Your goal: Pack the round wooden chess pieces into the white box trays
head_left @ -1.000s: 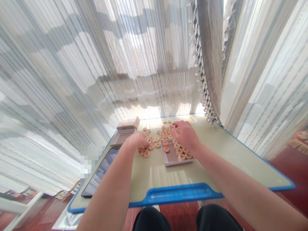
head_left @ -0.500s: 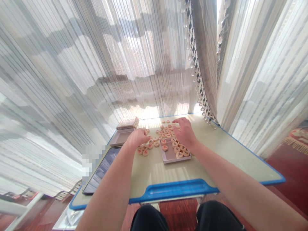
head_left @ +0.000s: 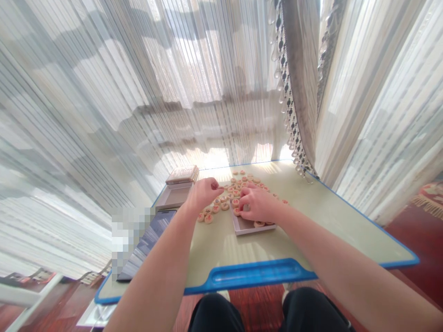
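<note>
Several round wooden pieces [head_left: 224, 205] with red or black characters lie on the pale green table. A shallow white box [head_left: 246, 231] holds some of them. My right hand [head_left: 258, 203] is over this box, its fingers curled down beside the red-marked pieces at the box's left side; what it grips, if anything, is hidden. To the left, my left hand [head_left: 207, 189] hovers among the loose pieces with its fingertips pinched together, and what is between them is too small to make out.
A grey tray [head_left: 173, 196] stands at the back left by a small boxed stack [head_left: 182, 174]. A dark tablet [head_left: 148, 246] lies at the left edge. The table [head_left: 332, 226] has a blue rim and a blue front trough [head_left: 256, 272]. Curtains hang behind.
My right hand has moved from the pieces behind the box down over the box. The left hand has shifted slightly up and right, its fingers now pinched.
</note>
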The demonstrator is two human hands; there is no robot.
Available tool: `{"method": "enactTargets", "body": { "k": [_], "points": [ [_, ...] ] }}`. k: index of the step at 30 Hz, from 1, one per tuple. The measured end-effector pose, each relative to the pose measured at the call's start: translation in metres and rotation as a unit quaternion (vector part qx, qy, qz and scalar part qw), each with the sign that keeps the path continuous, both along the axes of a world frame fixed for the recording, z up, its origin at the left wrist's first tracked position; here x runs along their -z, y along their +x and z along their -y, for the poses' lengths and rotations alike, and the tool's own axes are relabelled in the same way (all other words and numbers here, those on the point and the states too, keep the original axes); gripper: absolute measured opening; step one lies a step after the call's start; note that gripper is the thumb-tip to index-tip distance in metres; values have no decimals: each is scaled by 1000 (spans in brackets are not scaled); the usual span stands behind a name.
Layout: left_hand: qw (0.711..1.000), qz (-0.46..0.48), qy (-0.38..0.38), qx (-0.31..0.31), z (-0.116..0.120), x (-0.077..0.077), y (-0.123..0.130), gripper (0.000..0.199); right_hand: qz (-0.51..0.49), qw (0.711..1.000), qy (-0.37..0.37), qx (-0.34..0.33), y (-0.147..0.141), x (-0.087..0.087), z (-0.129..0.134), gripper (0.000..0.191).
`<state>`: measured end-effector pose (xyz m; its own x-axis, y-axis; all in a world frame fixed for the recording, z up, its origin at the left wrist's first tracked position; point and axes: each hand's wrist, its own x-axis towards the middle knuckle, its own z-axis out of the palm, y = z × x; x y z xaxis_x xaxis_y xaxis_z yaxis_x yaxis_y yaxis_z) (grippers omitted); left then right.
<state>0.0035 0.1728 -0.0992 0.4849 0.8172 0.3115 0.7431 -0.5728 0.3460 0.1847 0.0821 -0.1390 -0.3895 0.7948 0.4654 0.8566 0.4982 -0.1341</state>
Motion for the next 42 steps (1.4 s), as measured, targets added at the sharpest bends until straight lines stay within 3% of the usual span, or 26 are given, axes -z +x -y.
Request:
{"method": "enactTargets", "body": {
  "k": [11, 16, 23, 29, 31, 35, 37, 39, 42],
  "points": [
    [1000, 11, 15, -1, 3, -1, 3, 24, -15, 1000, -25, -1, -1, 4, -1, 9],
    [999, 26, 0, 35, 1, 1, 2, 24, -21, 999, -25, 3, -2, 2, -1, 11],
    [996, 37, -26, 81, -4, 9, 4, 25, -92, 993, 32, 68, 3, 3, -8, 15],
    [994, 34, -40, 95, -2, 10, 7, 20, -132, 988, 26, 81, 0, 0, -7, 14],
    [994, 35, -44, 93, 0, 8, 8, 22, -195, 972, 24, 128, 3, -4, -6, 17],
    [993, 38, -69, 86, 6, 3, 9, 25, -368, 889, 50, 266, 19, -10, -9, 28],
    [991, 48, -87, 93, 7, 2, 10, 26, -400, 868, 60, 286, 26, -11, -12, 31],
    [986, 67, -110, 102, 7, 3, 10, 28, -394, 878, 50, 269, 29, -10, -14, 31],
    [976, 98, -153, 122, 5, 8, 10, 31, -323, 923, 30, 206, 23, -7, -14, 28]
  ]
}}
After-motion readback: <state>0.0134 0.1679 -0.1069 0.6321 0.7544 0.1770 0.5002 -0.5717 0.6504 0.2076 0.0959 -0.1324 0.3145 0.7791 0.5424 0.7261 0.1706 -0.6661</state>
